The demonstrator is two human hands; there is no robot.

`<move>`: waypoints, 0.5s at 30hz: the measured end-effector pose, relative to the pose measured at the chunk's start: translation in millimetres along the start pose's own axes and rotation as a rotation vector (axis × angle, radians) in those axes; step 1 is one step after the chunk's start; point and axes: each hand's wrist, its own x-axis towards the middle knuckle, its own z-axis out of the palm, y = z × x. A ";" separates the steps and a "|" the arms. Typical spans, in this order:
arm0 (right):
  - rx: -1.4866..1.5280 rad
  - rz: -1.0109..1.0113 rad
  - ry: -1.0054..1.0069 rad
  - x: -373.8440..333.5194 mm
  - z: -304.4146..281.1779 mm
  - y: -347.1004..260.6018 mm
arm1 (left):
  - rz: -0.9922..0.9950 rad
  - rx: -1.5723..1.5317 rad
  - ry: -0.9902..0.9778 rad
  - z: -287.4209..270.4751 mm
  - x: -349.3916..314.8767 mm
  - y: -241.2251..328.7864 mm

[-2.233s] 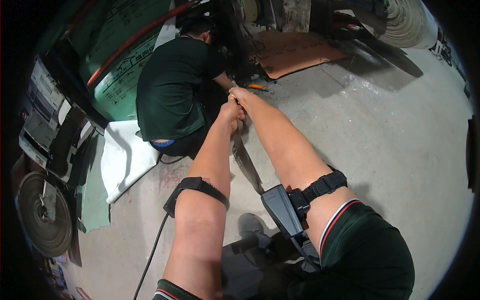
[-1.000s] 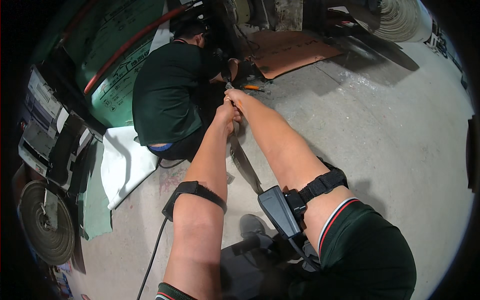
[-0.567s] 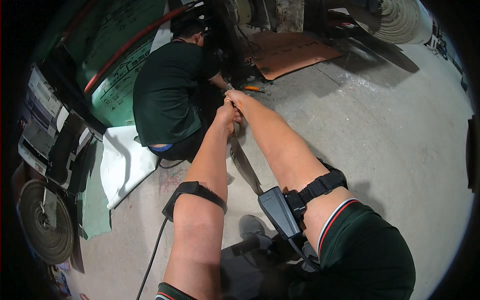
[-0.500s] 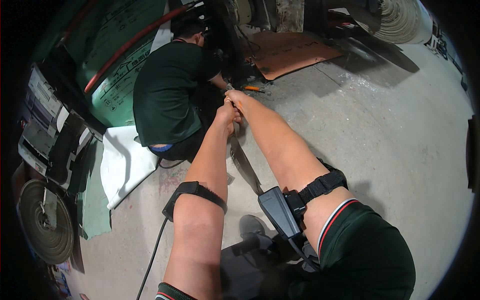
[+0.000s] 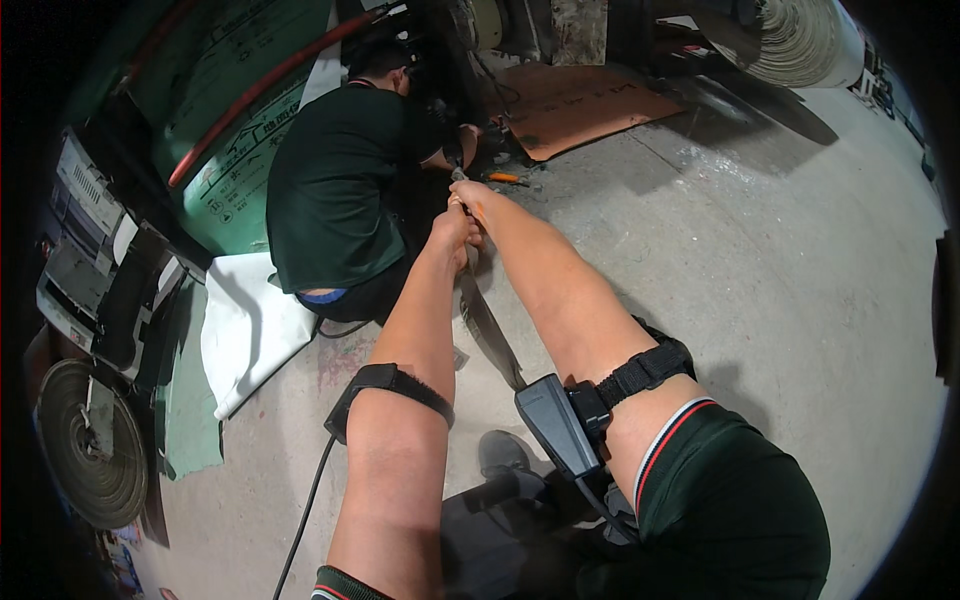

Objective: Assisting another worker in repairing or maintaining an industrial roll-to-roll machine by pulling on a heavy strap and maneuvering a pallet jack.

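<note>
Both my arms stretch forward, and my hands meet on a long grey-brown strap (image 5: 487, 335). My left hand (image 5: 457, 232) is closed around it. Just ahead, my right hand (image 5: 468, 196) is closed on it too, close against the left. The strap's loose end hangs back toward my right forearm, and its far part runs on toward a co-worker (image 5: 340, 190) in a dark green shirt. That person crouches ahead on the left, back turned, with a hand (image 5: 468, 138) just beyond mine. What that hand works on is mostly hidden in shadow.
An orange-handled tool (image 5: 507, 178) lies on the concrete floor past my right hand. Beyond it is a brown cardboard sheet (image 5: 590, 110). A large material roll (image 5: 800, 45) stands at the far right. On the left are a white sheet (image 5: 250, 325) and a coiled roll (image 5: 92, 440).
The co-worker's hands and forearm have shifted just past my grip, and a hand now shows slightly farther right. My own hands and the strap stay where they were.
</note>
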 end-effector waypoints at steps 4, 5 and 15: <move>-0.020 -0.015 0.011 7.2 -5.9 -0.9 | -0.001 -0.004 0.005 6.7 -2.0 0.7; -0.019 -0.016 0.014 10.2 -8.3 -0.7 | 0.007 0.014 0.011 8.1 -1.9 0.6; -0.004 0.017 -0.029 14.9 -8.1 -0.2 | 0.014 0.007 0.015 4.6 -1.6 -0.3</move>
